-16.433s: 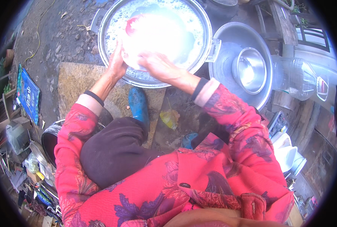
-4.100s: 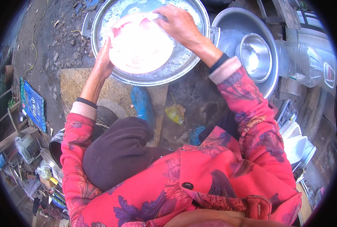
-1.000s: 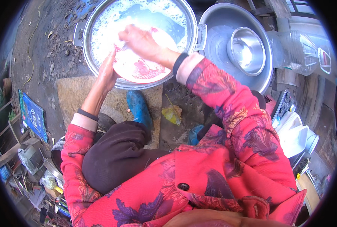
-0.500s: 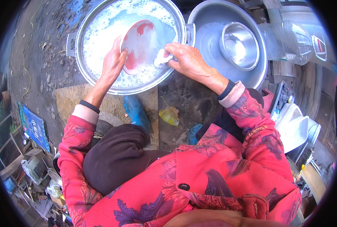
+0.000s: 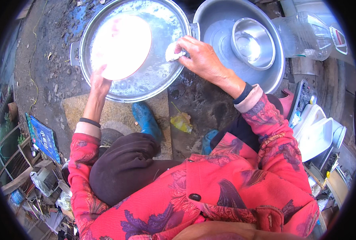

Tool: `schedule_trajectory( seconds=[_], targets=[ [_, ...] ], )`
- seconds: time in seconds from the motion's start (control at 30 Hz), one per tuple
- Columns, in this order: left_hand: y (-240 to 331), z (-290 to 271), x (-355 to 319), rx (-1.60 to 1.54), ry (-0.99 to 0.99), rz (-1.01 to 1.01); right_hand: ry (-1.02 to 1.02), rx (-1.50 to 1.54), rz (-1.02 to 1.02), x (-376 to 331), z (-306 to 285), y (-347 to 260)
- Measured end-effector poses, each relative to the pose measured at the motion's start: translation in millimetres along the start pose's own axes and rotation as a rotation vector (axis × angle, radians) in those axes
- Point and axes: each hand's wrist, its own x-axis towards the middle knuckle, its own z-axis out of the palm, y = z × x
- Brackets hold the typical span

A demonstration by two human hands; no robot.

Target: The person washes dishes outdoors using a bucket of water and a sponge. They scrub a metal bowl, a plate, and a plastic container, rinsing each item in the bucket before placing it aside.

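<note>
A big metal basin of soapy water stands on the ground in front of me. My left hand holds a round white plate with a red rim by its lower edge, tilted over the suds. My right hand is closed on a small white scrubbing pad, which it holds over the basin's right side, a short way from the plate.
A second large metal basin to the right holds a steel bowl. A clear plastic container stands beyond it. White dishes are stacked at the right. Blue boots, a yellow wrapper and clutter at the left lie on the ground.
My right hand has lifted the pad off the plate and moved to the basin's right side. The plate has turned its pale face toward me.
</note>
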Motion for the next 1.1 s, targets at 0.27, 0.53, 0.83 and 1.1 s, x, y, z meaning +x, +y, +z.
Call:
schedule_trajectory(
  seconds=[0.27,0.53,0.83,1.1],
  targets=[
    [63,6,-5,0.678,0.113,0.867,-0.044,0.005,-0.001,-3,2,-2],
    [99,19,-19,0.946,0.115,1.172,0.005,-0.010,-0.142,-21,9,-6],
    [103,164,-50,0.736,-0.288,0.452,0.282,0.092,0.012,-63,-80,-6],
    [7,312,-54,1.058,-0.794,0.107,0.434,0.039,0.226,-130,-141,28]
  ],
)
